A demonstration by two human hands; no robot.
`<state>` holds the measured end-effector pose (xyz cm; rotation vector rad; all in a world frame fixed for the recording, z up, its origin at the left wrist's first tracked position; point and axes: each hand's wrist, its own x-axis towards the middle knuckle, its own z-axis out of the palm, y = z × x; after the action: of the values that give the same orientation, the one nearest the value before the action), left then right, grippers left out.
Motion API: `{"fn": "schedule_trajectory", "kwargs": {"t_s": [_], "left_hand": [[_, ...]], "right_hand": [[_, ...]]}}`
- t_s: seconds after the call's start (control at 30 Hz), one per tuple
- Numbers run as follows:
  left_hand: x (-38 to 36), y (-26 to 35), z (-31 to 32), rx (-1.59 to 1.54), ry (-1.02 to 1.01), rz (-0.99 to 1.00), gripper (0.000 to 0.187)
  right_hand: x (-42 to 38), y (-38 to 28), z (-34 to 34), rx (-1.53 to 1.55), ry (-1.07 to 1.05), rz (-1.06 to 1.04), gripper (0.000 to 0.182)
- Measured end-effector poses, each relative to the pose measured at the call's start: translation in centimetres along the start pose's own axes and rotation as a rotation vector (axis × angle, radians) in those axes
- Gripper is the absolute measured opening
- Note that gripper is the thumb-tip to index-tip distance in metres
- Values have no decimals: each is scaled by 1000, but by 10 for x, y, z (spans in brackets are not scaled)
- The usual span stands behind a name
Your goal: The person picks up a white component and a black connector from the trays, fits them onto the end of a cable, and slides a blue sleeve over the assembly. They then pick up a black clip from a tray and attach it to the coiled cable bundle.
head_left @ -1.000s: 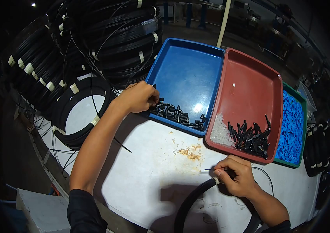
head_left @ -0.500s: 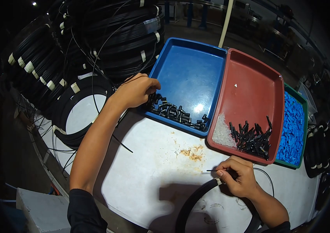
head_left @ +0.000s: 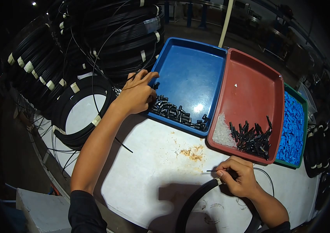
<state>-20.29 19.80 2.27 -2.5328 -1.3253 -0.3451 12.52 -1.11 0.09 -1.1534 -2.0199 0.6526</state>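
Left hand (head_left: 136,95) is placed at the near-left corner of the blue tray (head_left: 190,66), fingers spread partly open over the small black parts (head_left: 174,112) piled along the tray's near edge. Whether a part is pinched cannot be told; fingertips are just at the pile's 9 o'clock end.

Right hand (head_left: 238,178) is rested on the bench (head_left: 149,174) at 5 o'clock of the frame, fingers closed narrow on a thin black wire end (head_left: 211,170), which is pointed toward 9 o'clock. A black cable coil (head_left: 196,200) is laid under that hand, curving toward 6 o'clock.

At 3 o'clock of the blue tray, touching it, a red tray (head_left: 250,85) is seen, with black connector pieces (head_left: 252,138) and a clump of clear bits (head_left: 221,134) in its near end. Further to 3 o'clock a green tray (head_left: 304,116) filled with blue parts (head_left: 291,130) is seen.

A taped coil (head_left: 81,112) is laid flat on the bench at 9 o'clock of the left hand. Stacked black cable coils (head_left: 95,39) with white tape bands are piled from 9 to 12 o'clock. A brownish stain (head_left: 190,153) is marked on the bench between the two hands.
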Motion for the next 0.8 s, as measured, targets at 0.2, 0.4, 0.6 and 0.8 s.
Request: {"fn": "schedule_trajectory", "kwargs": {"t_s": [0.2,0.4,0.6,0.8], "left_hand": [[7,-10,-1,-222,-2,-33,39],[4,-15,-9,-173,-25,-70,30],[4,-14,-7,-144,-58,-63,21],[4,-13,9,-80,51,46,24]], "right_hand": [[-1,0,0,10,-1,1,7],[0,-2,-1,8,-10,8,6],[0,-1,0,6,-1,1,6],[0,-2,0,0,-5,2,6]]}}
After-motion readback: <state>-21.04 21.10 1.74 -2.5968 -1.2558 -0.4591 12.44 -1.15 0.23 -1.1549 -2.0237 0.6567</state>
